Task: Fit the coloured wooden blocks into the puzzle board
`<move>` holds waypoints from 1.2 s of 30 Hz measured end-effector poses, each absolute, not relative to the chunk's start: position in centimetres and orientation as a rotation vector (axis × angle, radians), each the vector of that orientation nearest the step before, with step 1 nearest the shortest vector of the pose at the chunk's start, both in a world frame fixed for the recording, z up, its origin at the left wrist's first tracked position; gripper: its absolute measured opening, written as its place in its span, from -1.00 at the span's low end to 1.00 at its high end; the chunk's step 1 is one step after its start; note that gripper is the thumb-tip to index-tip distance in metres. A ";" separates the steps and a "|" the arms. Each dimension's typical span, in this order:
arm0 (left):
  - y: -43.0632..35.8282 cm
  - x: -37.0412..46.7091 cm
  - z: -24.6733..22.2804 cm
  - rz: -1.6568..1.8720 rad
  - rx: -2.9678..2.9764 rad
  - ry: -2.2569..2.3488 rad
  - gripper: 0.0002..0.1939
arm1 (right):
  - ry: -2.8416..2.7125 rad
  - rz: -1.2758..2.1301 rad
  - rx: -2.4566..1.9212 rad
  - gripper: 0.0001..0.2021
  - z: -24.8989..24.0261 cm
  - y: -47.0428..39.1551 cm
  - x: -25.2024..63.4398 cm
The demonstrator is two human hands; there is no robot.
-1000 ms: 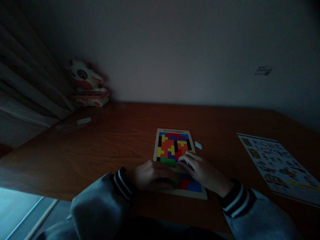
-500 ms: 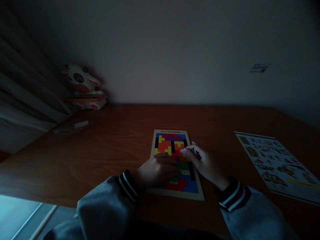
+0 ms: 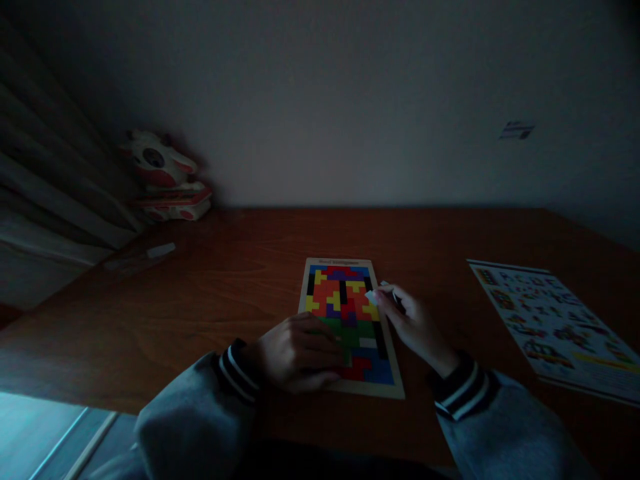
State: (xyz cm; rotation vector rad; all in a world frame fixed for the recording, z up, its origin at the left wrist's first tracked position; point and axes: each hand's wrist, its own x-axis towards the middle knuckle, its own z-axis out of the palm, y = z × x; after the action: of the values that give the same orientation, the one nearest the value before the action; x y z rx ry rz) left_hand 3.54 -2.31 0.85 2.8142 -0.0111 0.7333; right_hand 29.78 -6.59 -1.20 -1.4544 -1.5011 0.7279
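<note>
A wooden puzzle board (image 3: 393,360) filled with coloured block pieces lies flat on the brown table (image 3: 240,293) in front of me. My left hand (image 3: 297,352) rests curled on the board's near left corner, its fingers over the lower pieces. My right hand (image 3: 413,323) sits at the board's right edge, fingertips pinching a small white piece (image 3: 373,296) just over the right side of the puzzle. Both sleeves are grey with striped cuffs. The room is very dark.
A printed sheet (image 3: 550,327) with coloured pictures lies at the right of the table. A red and white toy (image 3: 167,180) stands in the far left corner by the curtain (image 3: 55,187). A small pale object (image 3: 160,250) lies at the left.
My right hand left the middle of the board, picked up the small white piece beside the board's right edge and now holds it. My left hand slid slightly back toward me.
</note>
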 end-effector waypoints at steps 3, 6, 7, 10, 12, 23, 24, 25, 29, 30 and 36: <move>-2.6 3.4 0.5 0.692 2.749 -0.053 -0.73 | -1.453 0.776 -1.426 -0.69 -1.2 -6.6 29.7; -2.8 3.6 0.3 0.664 2.692 -0.085 -0.71 | -1.398 0.849 -1.386 -0.70 -1.2 -6.6 29.6; -2.8 3.6 0.3 0.659 2.683 -0.094 -0.71 | -1.389 0.866 -1.382 -0.69 -1.2 -6.6 29.5; -2.8 3.7 0.6 0.658 2.708 -0.054 -0.74 | -1.387 0.867 -1.401 -0.68 -1.0 -6.6 29.5; -2.8 3.7 0.8 0.656 2.756 0.012 -0.73 | -1.401 0.860 -1.408 -0.68 -0.9 -6.7 29.5; -2.8 3.8 1.4 0.513 2.880 0.166 -0.64 | -1.392 0.851 -1.383 -0.67 -1.4 -6.4 29.5; -2.8 3.8 1.4 0.513 2.879 0.156 -0.64 | -1.388 0.855 -1.383 -0.67 -1.5 -6.4 29.5; -2.8 3.8 1.5 0.513 2.876 0.148 -0.64 | -1.383 0.856 -1.384 -0.67 -1.6 -6.4 29.5; -2.4 3.7 1.1 0.610 2.813 0.237 -0.68 | -1.385 0.868 -1.377 -0.67 -1.6 -6.3 29.7; -2.2 3.7 0.9 0.667 2.778 0.315 -0.69 | -1.395 0.872 -1.374 -0.68 -1.5 -6.4 29.7; -1.3 3.6 0.0 0.915 2.358 0.822 -0.75 | -1.523 0.959 -1.377 -0.72 0.2 -6.6 27.7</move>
State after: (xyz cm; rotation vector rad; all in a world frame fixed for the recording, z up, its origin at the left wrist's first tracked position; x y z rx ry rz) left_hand 3.64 -1.34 0.03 2.3583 0.8216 0.9148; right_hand 27.71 -6.57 0.18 -1.3770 -1.5231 0.9586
